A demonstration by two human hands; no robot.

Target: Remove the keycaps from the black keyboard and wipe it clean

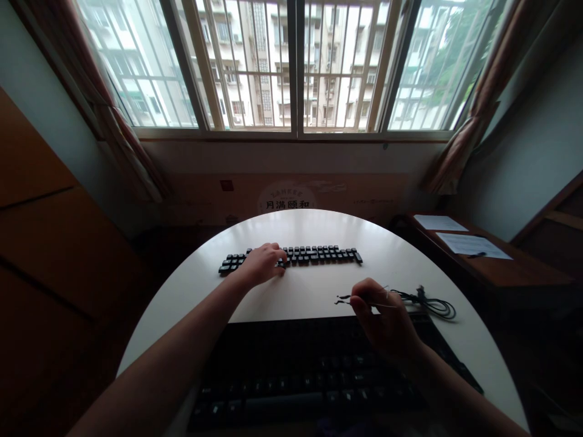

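Note:
Loose black keycaps (314, 255) stand in long rows on the white round table. My left hand (262, 264) reaches over their left part, thumb and fingertips closed around a keycap (281, 264) at the near edge of the rows. Just above the black keyboard (282, 400), my right hand (385, 309) grips a wire keycap puller (344, 299), its thin prongs pointing left with nothing visible between them. The keyboard's nearer rows carry keycaps; its farther part is too dark to make out. My right hand and forearm cover some of its right side.
A coiled black cable (437, 305) lies on the white table (155, 346) beyond my right hand. At the right, a brown wooden table (510, 267) bears white papers (473, 244) and a dark pen (477, 255). A barred window (296, 67) is ahead.

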